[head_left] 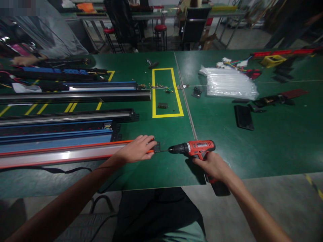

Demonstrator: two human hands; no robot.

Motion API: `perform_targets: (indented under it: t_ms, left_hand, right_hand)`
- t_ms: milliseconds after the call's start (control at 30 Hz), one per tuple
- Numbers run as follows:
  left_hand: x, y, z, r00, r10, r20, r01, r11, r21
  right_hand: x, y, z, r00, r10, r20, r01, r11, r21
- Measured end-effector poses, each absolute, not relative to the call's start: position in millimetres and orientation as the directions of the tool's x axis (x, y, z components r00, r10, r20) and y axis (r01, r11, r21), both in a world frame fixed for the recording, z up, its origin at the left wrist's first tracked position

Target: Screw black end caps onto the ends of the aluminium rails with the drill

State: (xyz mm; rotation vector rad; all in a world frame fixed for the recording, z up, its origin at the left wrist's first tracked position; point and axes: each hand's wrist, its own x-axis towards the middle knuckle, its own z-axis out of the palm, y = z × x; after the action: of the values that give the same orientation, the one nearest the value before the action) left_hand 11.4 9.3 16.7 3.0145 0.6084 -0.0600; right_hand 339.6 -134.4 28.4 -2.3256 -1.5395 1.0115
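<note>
My right hand (211, 165) grips the handle of a red cordless drill (195, 149) that lies level, its bit pointing left at a small black end cap (156, 147). That cap sits on the right end of a long red-edged rail (63, 155) near the front of the green table (222, 148). My left hand (137, 149) is curled over the rail's end, fingers wrapped down on it beside the cap. The bit tip touches or nearly touches the cap.
More long black and blue rails (60, 129) lie parallel behind. A yellow taped rectangle (166, 92) holds small parts. A bag of clear tubing (228, 83), black plates (243, 116) and wiring lie at the right. Another person's hand (24, 60) rests far left. Chairs stand behind.
</note>
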Motion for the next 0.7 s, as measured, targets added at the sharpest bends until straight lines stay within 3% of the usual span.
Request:
perform_targets:
  t_ms: [700]
  left_hand:
    - [11.6,10.5,16.4,0.918,0.39,-0.071,0.395,-0.916,0.071]
  right_hand:
    - [339.1,-133.2,29.4,0.243,0.862,-0.444,0.75,-0.457,-0.477]
